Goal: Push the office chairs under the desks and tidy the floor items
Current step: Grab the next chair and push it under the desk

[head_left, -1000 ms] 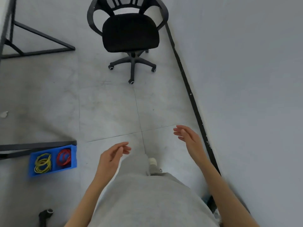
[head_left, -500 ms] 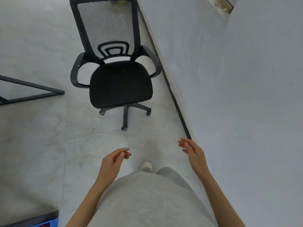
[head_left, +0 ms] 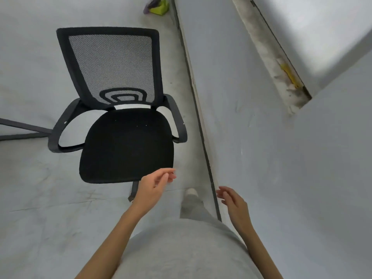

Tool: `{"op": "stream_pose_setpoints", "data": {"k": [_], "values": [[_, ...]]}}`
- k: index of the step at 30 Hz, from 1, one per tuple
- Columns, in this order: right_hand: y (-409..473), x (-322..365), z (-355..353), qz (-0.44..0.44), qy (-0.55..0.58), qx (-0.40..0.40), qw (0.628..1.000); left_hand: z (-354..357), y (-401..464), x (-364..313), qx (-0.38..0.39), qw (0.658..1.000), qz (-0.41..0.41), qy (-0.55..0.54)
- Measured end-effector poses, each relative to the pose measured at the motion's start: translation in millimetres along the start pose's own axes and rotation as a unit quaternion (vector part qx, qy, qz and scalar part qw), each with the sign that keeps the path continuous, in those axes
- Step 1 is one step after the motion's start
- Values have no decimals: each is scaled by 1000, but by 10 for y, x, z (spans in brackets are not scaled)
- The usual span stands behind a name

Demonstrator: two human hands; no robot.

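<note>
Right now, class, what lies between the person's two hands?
In the head view, between the left hand and the right hand lie bare floor, the person's foot, and the dark strip along the wall's base.

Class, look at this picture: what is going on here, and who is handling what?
A person in grey clothes stands facing a black mesh-backed office chair on a grey tiled floor, beside a pale wall. Both hands are empty, with relaxed fingers. The left hand reaches toward the seat's front edge but grips nothing; the right hand hangs near the wall. A green and purple item lies on the floor beyond the chair.
</note>
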State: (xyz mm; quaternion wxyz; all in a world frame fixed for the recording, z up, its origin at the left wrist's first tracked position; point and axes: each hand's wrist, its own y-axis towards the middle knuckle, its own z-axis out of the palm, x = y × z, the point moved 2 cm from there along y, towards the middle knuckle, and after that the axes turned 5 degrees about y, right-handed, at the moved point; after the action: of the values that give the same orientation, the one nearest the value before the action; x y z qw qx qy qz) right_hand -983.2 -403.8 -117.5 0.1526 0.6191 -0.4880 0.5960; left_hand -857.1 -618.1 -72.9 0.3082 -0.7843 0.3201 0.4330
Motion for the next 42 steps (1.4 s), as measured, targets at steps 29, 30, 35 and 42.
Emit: {"op": "stream_pose_setpoints", "data": {"k": [29, 30, 35, 42], "values": [[5281, 4002, 2634, -340, -432, 269, 791, -1448, 3757, -483, -251, 963, -97, -17], [5406, 4046, 2713, -318, -441, 282, 790, -1443, 3871, -468, -266, 958, -107, -17], [5678, 4206, 2973, -259, -558, 347, 708, -1247, 4307, -471, -313, 929, -192, -46], [5815, 4272, 2988, -93, -511, 470, 713, -899, 4636, -617, -312, 926, -209, -31]]}}
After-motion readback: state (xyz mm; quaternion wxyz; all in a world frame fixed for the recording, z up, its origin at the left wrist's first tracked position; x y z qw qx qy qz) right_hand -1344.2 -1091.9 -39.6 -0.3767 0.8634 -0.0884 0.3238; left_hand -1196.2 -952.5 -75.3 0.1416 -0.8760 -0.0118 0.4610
